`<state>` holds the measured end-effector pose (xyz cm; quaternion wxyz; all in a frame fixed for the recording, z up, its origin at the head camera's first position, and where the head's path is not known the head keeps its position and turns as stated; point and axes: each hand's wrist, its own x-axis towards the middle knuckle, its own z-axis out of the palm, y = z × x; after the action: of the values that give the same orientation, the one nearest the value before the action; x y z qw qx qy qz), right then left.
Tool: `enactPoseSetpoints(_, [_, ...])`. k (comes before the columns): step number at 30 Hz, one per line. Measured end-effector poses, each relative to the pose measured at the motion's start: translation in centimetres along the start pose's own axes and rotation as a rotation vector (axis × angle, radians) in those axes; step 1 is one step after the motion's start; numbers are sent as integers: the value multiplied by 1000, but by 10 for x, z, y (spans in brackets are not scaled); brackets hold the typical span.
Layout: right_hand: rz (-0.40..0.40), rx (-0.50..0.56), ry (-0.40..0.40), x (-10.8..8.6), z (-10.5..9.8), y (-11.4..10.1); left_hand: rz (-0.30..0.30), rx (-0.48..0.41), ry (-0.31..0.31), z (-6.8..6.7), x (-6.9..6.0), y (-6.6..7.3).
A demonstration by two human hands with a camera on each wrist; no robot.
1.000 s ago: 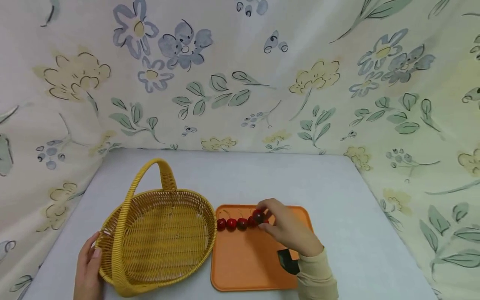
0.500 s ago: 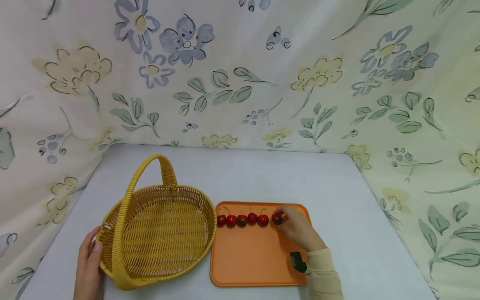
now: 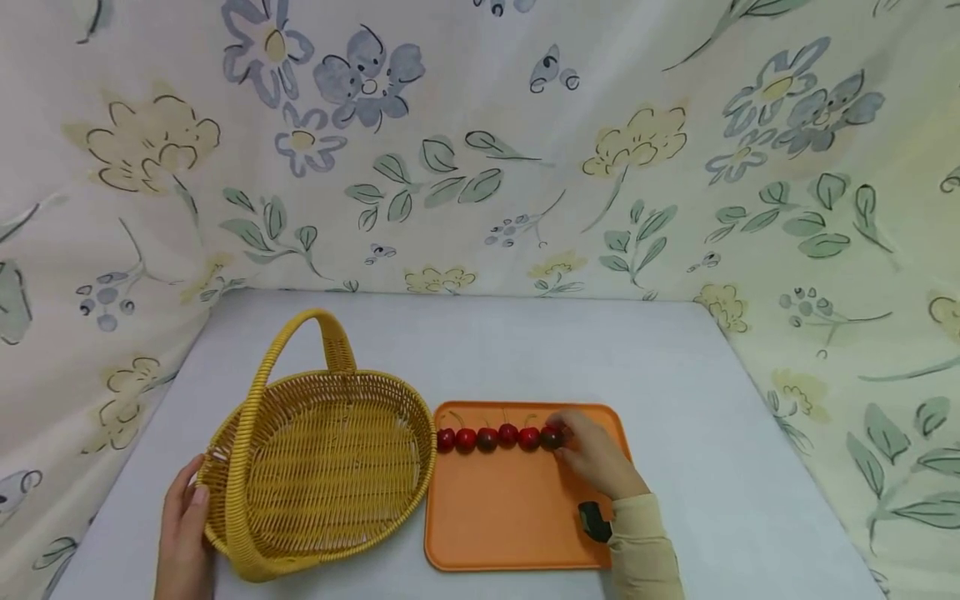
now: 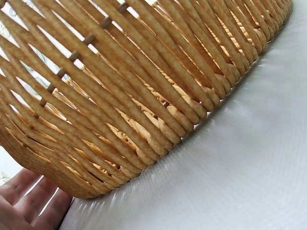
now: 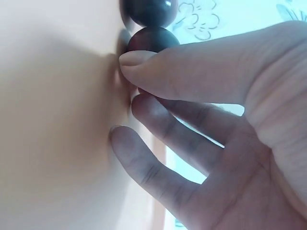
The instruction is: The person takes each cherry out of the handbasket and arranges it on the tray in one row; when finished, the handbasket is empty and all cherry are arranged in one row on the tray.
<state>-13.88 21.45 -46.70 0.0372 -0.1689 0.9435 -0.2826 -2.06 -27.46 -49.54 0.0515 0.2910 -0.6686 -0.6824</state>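
Note:
My left hand (image 3: 184, 525) rests against the outer left side of a yellow wicker basket (image 3: 330, 475) with a tall arched handle. In the left wrist view its fingers (image 4: 33, 201) lie near the lower edge of the woven wall (image 4: 144, 91). My right hand (image 3: 596, 458) pinches a dark red cherry (image 3: 551, 437) between thumb and fingertips, low over an orange tray (image 3: 517, 517). This cherry is at the right end of a row of stemmed cherries (image 3: 487, 439) along the tray's far side. Up close, the right thumb (image 5: 158, 72) partly covers the pinched cherry (image 5: 151, 40).
The basket's right rim stands beside the tray's left edge and overlaps it in the head view. Both sit on a white-covered table (image 3: 495, 350). Floral cloth (image 3: 480, 225) hangs behind and at the sides. A dark object (image 3: 595, 522) is at the right wrist.
My right hand has moved rightward and down to the row's end with the cherry, then slightly left against the neighbouring cherry. The left hand stays at the basket.

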Motion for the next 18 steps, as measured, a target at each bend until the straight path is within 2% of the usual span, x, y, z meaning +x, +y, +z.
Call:
enactPoseSetpoints(6, [-14, -2, -7, 1, 2, 0, 56, -20, -7, -2, -3, -2])
enactPoseSetpoints(13, [-50, 2, -24, 1, 0, 3, 85, -61, -10, -2, -2, -6])
enactPoseSetpoints(15, [-55, 25, -34, -1, -3, 3, 89, -30, -45, -4, 0, -8])
enactPoseSetpoints(16, [-47, 42, -42, -2, -4, 3, 93, 6, -43, -5, 0, -8])
enactPoseSetpoints(17, [-40, 47, -47, -3, -6, 2, 107, 48, -22, -5, -3, -7])
enactPoseSetpoints(18, [-26, 53, -55, -5, -9, 1, 159, 90, 24, -4, -7, -6])
